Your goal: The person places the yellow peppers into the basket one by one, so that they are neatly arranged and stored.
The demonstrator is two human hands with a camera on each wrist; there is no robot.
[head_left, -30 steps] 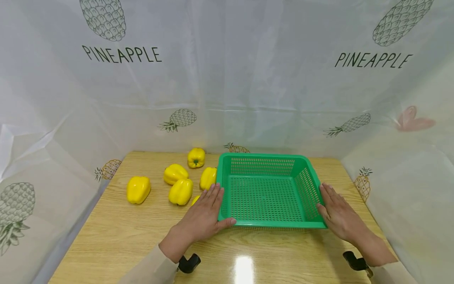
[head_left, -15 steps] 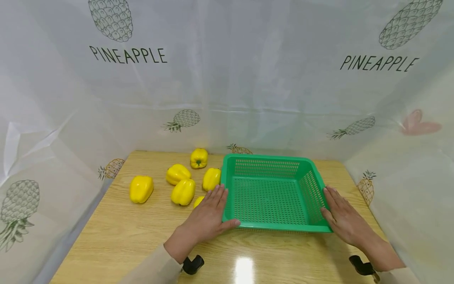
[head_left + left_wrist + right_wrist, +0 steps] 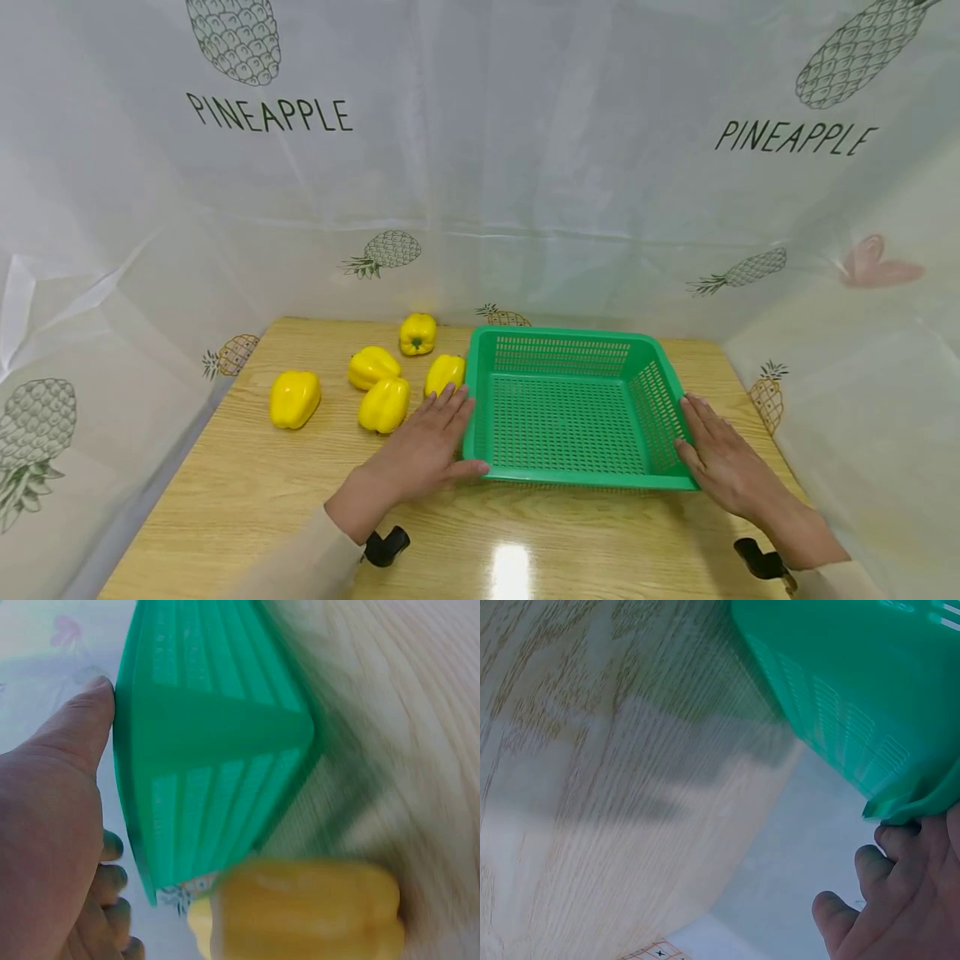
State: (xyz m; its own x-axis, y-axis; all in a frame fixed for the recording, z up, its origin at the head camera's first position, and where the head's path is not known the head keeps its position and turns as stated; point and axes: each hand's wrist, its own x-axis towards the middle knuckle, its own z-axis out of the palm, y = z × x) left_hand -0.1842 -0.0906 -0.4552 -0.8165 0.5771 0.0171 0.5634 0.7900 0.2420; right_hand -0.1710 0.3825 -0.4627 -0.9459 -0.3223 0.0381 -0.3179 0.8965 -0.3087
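An empty green plastic basket (image 3: pixel 562 482) with slotted walls sits right of centre on the table. My left hand (image 3: pixel 420 450) lies at its front left corner, fingers straight, with the thumb tip at the rim. In the left wrist view that thumb (image 3: pixel 79 724) reaches the basket's (image 3: pixel 202 727) edge, the other fingers lower down beside it. Along the right rim my right hand (image 3: pixel 723 458) rests with extended fingers, also seen as a hand (image 3: pixel 907 900) under the rim in the right wrist view. A yellow bell pepper (image 3: pixel 446 375) lies just beyond my left fingertips.
More yellow bell peppers lie to the left: one at the back (image 3: pixel 417 334), a pair, rear pepper (image 3: pixel 373 367) and front pepper (image 3: pixel 384 406), and one farthest left (image 3: pixel 295 400). A pineapple-print curtain (image 3: pixel 525 167) encloses the wooden table (image 3: pixel 247 492).
My left hand has slid slightly left from the basket's corner and now covers the pepper that showed beside it. The right hand keeps its place at the rim. The view shifts a little.
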